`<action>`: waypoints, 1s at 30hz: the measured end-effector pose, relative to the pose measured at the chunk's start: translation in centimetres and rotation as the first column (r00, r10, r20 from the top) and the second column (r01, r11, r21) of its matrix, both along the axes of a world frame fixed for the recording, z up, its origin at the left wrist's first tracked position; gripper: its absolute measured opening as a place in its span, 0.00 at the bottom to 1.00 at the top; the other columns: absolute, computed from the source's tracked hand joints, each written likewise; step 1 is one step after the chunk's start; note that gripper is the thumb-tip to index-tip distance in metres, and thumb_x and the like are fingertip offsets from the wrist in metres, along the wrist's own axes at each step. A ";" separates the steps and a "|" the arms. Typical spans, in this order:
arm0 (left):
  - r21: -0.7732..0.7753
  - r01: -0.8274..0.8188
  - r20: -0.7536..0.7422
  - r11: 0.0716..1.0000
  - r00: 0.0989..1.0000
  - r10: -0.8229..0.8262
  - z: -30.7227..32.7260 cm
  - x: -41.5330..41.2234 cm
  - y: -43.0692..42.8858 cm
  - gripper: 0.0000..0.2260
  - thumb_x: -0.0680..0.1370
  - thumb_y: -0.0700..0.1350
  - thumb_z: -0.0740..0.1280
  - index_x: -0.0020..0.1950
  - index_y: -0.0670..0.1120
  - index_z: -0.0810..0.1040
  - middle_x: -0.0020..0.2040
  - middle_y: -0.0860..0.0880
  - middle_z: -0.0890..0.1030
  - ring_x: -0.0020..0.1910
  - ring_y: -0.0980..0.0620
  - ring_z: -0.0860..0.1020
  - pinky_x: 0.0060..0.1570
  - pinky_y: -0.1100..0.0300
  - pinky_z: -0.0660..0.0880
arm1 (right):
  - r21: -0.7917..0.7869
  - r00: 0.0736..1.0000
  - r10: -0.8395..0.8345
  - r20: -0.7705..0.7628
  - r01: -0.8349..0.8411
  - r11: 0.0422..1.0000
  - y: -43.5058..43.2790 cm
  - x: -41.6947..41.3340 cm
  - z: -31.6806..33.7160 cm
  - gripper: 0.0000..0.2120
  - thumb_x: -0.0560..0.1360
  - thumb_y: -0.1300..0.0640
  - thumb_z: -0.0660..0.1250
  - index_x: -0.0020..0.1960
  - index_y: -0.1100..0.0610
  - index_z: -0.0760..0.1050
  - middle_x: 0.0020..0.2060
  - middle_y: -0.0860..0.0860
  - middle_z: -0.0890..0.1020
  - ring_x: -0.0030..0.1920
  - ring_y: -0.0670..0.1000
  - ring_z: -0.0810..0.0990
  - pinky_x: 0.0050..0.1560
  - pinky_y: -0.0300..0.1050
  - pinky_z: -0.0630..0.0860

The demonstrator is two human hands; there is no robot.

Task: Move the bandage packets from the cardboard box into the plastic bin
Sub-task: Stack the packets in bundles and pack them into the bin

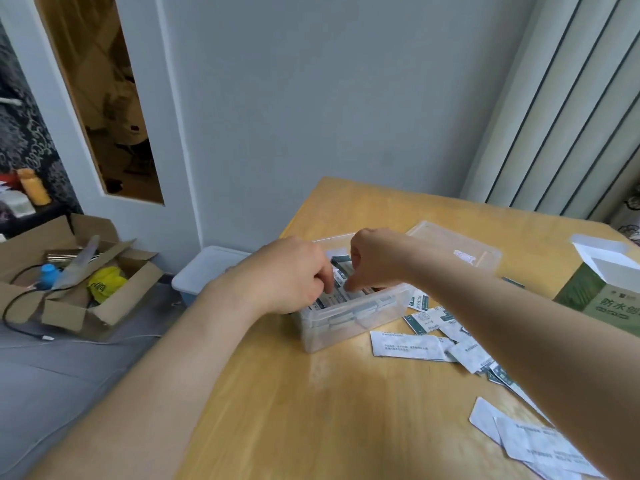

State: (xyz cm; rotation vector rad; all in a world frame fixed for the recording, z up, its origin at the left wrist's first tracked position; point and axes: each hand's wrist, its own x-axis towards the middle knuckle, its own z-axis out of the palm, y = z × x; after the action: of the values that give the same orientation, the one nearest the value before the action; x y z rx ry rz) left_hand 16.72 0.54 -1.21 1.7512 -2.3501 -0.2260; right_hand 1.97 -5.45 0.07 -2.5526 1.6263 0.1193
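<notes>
A clear plastic bin (pixel 349 327) stands on the wooden table (pixel 311 403), holding several white-and-green bandage packets (pixel 332 300). Both hands reach into it from above. My left hand (pixel 294 275) has its fingers curled down onto the packets at the bin's left side. My right hand (pixel 375 259) pinches packets near the bin's middle. More packets (pixel 408 346) lie scattered on the table to the right of the bin. The green cardboard box (pixel 606 299) stands open at the right edge.
The bin's clear lid (pixel 453 249) lies behind it. A white tub (pixel 204 271) sits on the floor beside the table. An open brown carton (pixel 79 278) with cables and a yellow bag lies at the left. A radiator (pixel 568 109) stands behind the table.
</notes>
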 end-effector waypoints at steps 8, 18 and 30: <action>0.093 0.002 -0.038 0.996 0.999 0.002 -0.4 0.4 -0.5 0.21 0.74 0.36 0.56 0.51 0.55 0.85 0.33 0.63 0.73 0.33 0.62 0.71 0.36 0.63 0.69 | -0.064 0.998 0.014 -0.057 -0.017 0.998 -1.0 0.5 -1.7 0.17 0.69 0.46 0.73 0.46 0.54 0.70 0.45 0.50 0.75 0.42 0.51 0.73 0.41 0.45 0.74; -0.011 -0.042 -0.174 0.999 0.984 0.039 -0.9 0.8 -0.2 0.19 0.74 0.37 0.58 0.49 0.54 0.84 0.42 0.55 0.84 0.40 0.59 0.79 0.43 0.61 0.76 | -0.084 0.999 0.002 -0.044 -0.006 0.996 -1.7 0.4 -1.8 0.17 0.70 0.44 0.71 0.47 0.54 0.70 0.42 0.49 0.76 0.42 0.51 0.75 0.42 0.45 0.76; 0.050 0.010 0.003 0.999 1.000 -0.011 0.0 -2.5 -2.5 0.16 0.71 0.34 0.56 0.41 0.50 0.79 0.40 0.53 0.79 0.44 0.50 0.78 0.45 0.51 0.78 | -0.004 0.999 -0.039 -0.012 0.039 0.999 -0.9 0.0 -0.7 0.10 0.77 0.64 0.63 0.58 0.63 0.73 0.44 0.54 0.79 0.45 0.54 0.79 0.44 0.45 0.77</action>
State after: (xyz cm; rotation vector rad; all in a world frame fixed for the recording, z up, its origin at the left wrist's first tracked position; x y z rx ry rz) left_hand 14.22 -1.94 -1.18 1.7630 -2.3763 -0.2862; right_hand 1.92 -6.36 -0.63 -2.5262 1.6805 0.1286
